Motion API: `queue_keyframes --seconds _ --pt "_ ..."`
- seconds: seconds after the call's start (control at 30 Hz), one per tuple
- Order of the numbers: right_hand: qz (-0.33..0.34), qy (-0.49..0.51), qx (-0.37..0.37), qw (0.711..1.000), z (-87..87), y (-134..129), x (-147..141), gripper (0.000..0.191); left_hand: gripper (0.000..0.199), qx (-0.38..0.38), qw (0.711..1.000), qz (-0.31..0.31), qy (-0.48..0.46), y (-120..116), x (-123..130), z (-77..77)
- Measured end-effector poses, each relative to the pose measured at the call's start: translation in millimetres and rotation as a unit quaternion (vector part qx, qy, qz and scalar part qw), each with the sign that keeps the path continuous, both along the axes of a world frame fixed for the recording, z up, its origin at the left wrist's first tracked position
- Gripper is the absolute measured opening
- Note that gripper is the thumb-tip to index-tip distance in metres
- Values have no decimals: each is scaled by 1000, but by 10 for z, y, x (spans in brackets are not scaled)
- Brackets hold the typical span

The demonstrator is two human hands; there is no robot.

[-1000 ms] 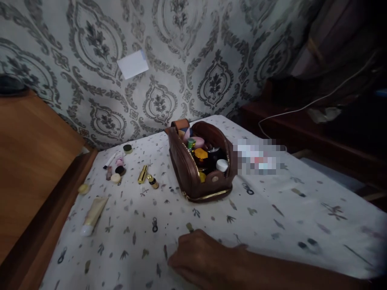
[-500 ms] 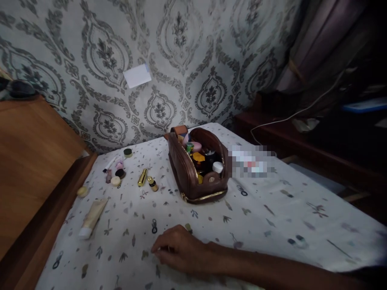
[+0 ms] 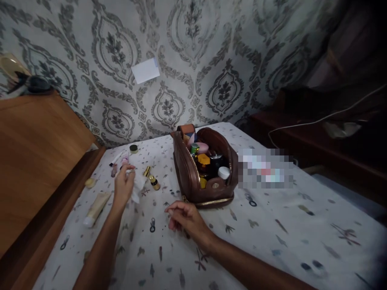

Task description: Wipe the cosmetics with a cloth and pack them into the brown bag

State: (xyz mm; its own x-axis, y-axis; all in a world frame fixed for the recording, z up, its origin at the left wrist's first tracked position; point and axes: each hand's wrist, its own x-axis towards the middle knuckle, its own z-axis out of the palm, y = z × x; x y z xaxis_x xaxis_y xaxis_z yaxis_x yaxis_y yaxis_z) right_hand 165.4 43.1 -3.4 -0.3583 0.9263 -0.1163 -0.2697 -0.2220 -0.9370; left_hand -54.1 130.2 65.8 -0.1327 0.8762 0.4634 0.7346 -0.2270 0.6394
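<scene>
Behind the left hand (image 3: 123, 183), small cosmetics (image 3: 114, 170) are partly hidden.

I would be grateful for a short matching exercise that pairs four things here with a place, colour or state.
1. bag
2. card
3. tube
4. left hand

A. beige with a whitish end
B. fingers on something thin and white
C. flat against the wall
D. open, with small items inside

Pairs: 1-D, 2-C, 3-A, 4-B.
</scene>
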Motion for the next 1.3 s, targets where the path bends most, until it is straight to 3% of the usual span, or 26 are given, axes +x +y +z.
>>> queue_keyframes --seconds 0.1,0.27,0.47,0.6,0.73,0.83,1.0,1.17,1.23,1.3 --pt "3 -5 -8 1000 -17 25 7 52 26 0 1000 -23 3 14 149 -193" --pt "9 -31 -1 999 15 46 4 57 34 26 998 -56 29 -196 355 -386" --pt "25 -64 3 998 92 14 13 59 39 14 996 -43 78 -365 368 -343" --pt "33 -79 5 996 83 -1 13 65 36 -22 991 21 132 -386 121 -196" --pt "36 -82 11 996 62 -1 -2 64 35 -76 965 138 208 -432 -337 -130" --pt "37 -81 14 996 68 -8 -5 64 39 -127 932 223 257 -560 -668 -176" --pt "59 -92 27 994 66 -27 0 64 53 -203 902 259 279 -787 -929 -327" --pt "64 -94 47 992 12 -63 -1 64 55 -178 917 250 256 -896 -877 -296" --pt "69 -83 50 993 3 -85 -3 65 53 -123 939 201 252 -964 -768 -261" --pt "78 -56 49 994 9 -105 -7 68 52 -5 958 99 269 -1052 -588 -245"
